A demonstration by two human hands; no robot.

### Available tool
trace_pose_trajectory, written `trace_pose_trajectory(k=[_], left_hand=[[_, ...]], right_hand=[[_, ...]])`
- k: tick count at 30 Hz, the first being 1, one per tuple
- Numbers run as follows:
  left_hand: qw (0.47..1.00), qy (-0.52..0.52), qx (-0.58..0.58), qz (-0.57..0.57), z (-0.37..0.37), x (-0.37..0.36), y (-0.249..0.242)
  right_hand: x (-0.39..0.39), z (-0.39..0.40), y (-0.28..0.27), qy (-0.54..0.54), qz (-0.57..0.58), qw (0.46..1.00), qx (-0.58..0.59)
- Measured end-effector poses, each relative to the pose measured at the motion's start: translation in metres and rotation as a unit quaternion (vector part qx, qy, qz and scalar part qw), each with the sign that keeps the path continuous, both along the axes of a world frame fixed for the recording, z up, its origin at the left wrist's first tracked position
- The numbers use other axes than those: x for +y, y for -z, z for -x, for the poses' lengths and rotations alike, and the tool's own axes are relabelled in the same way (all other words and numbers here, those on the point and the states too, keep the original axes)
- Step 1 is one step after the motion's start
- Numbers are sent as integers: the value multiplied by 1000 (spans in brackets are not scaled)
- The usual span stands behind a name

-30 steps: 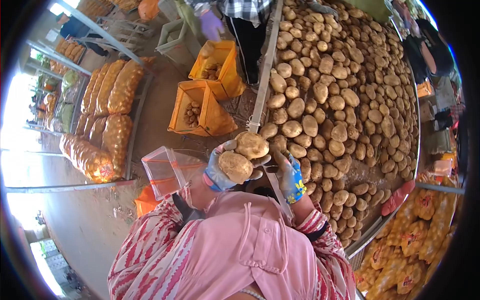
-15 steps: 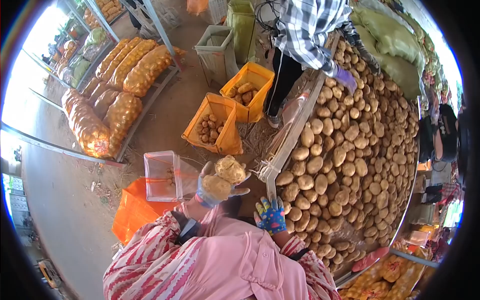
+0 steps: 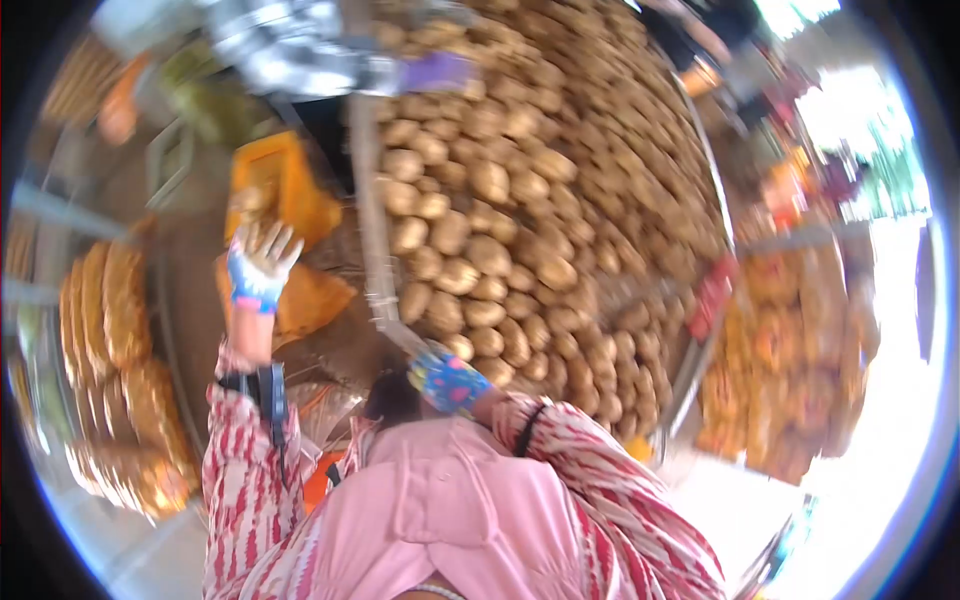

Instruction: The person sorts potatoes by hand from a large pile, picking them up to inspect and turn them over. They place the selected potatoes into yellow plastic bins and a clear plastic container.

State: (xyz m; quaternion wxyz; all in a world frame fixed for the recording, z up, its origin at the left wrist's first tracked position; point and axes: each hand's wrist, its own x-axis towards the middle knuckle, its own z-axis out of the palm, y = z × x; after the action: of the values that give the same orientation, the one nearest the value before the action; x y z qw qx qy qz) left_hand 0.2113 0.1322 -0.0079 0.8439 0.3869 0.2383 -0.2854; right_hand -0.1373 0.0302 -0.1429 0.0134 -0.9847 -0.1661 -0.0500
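Note:
My left hand [image 3: 262, 265], in a white and blue glove, reaches out with its fingers spread and nothing in its grasp. Just beyond its fingertips are blurred tan potatoes [image 3: 250, 202], overlapping the side of a yellow-orange basket [image 3: 282, 165] in this view. An orange bag-like side [image 3: 310, 302] shows below, right of my wrist. My right hand [image 3: 450, 382], in a blue patterned glove, rests at the near corner of the rail [image 3: 376, 250] round a big heap of potatoes [image 3: 490, 255]. Its fingers are smeared by motion.
A person in a checked shirt [image 3: 290, 45] stands at the far left of the heap, a purple-gloved hand [image 3: 437, 73] over it. Filled orange net sacks [image 3: 110, 310] are stacked at left, more sacks [image 3: 775, 345] at right. A red bundle [image 3: 712, 298] lies on the heap's right edge.
My left hand has let go of the two large potatoes it held and is now stretched outward. The view has turned to the right. My right hand is still at the heap's corner.

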Motion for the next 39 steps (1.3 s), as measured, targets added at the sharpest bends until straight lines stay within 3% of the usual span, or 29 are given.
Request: trace_pose_trajectory(k=[1,2,3,4,6,8,10,12,13,14,15,16,18,21,23,25,26,27,29,31,32,34,37,39], left_hand=[[994,88,-30,-53,18,-13,20],[978,170,-69,-103,35,-23,42],[941,229,-163,-191,64,-36,51],[884,277,-259,-274,90,-46,51],[678,374,-501,-386,124,-66,64],[488,346,-698,-394,166,-81,54],[348,369,-755,-415,202,-97,39],[308,392,-775,-389,237,-105,65],[268,438,-757,-405,258,-110,50],[229,481,-735,-419,278,-116,38],[212,492,-738,-410,290,-119,39],[197,507,-738,-400,301,-117,41],[209,547,-705,-401,321,-121,36],[178,598,-709,-329,339,-126,34],[176,593,-722,-310,337,-126,44],[110,591,-776,-192,320,-122,44],[113,590,-774,-202,312,-116,38],[168,565,-767,-251,303,-111,27],[292,479,-755,-340,285,-90,30],[308,448,-734,-406,266,-71,33],[322,413,-713,-466,260,-64,32],[322,422,-695,-484,253,-58,28],[321,429,-679,-502,241,-58,31],[329,397,-691,-506,235,-63,41]], right_hand=[[-1,-7,-52,17,19,1000,17],[31,-9,73,52,345,933,-93],[1,-6,-19,35,-79,996,-5],[-2,-8,-36,56,-184,981,-16],[-10,-4,-61,62,-272,957,-74],[-22,19,-69,141,-250,953,-94],[-41,51,-89,262,-232,934,-72],[-69,100,-105,380,-202,902,22],[-73,123,-97,432,-181,883,-24],[-81,145,-79,429,-137,892,33],[-84,170,-64,441,-181,879,19],[-81,186,-75,447,-108,888,16],[-81,211,-79,432,-144,890,3],[-78,245,-94,432,-65,899,-11],[-85,258,-103,421,-149,893,-50],[-113,240,-130,388,-196,895,-99],[-134,225,-138,371,-237,885,-149],[-158,202,-140,340,-194,895,-214],[-197,153,-151,354,-198,899,-168],[-227,101,-132,375,-190,897,-135],[-233,78,-128,431,-229,872,-33],[-233,52,-114,463,-184,867,-15],[-194,73,-97,481,-154,863,-9],[-173,111,-103,419,-148,895,-33]])
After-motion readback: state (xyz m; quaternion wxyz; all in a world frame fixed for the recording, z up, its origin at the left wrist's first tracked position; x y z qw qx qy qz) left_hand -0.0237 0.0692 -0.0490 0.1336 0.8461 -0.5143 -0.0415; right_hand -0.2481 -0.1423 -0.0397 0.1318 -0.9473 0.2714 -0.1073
